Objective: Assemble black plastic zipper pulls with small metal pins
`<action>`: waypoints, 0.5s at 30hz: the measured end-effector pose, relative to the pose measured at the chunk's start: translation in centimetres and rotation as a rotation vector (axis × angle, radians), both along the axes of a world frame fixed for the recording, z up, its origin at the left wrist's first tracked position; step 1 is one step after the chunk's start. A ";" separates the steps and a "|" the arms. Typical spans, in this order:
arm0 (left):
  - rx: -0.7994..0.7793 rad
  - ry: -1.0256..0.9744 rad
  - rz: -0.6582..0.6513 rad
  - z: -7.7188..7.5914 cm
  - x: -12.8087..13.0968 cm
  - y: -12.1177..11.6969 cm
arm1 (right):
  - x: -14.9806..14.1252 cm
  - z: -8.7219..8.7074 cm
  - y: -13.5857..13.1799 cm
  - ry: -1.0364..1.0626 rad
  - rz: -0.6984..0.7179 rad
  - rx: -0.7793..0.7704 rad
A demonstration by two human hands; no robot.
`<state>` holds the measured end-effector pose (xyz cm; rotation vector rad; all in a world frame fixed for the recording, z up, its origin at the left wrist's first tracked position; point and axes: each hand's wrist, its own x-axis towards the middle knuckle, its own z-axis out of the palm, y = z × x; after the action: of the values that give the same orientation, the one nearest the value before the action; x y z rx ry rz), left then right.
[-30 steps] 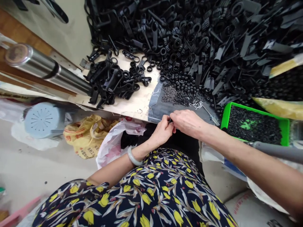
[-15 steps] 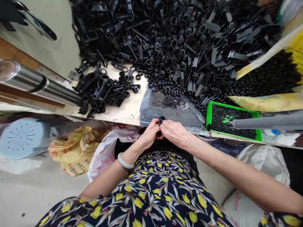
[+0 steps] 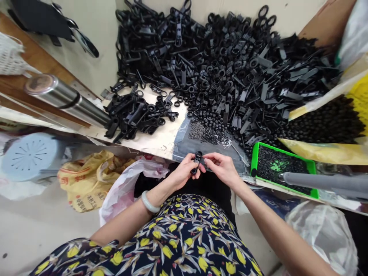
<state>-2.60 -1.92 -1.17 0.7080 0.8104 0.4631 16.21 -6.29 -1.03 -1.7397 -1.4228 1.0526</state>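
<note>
Workbench strewn, floor pale; my left hand pinched a black fitting, long axis pointing away; my right hand's pinch, I couldn't tell.

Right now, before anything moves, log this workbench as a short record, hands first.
left hand: grips a small black part; pale bangle on the wrist
left hand point
right hand: fingertips close beside that part; contact unclear
far side: large heap of black parts
left side: smaller black cluster, steel cylinder
near the hands: silver pins
right side: green tray of tiny black pieces, some green
</note>
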 end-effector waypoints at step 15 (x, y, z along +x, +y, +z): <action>0.200 0.125 -0.006 -0.8 0.6 -1.0 | -1.5 -0.1 1.0 0.506 -0.135 -0.365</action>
<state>-1.95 -2.89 -1.98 0.9322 0.8866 0.5026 14.75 -5.33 -1.16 -1.6163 -0.8245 1.6102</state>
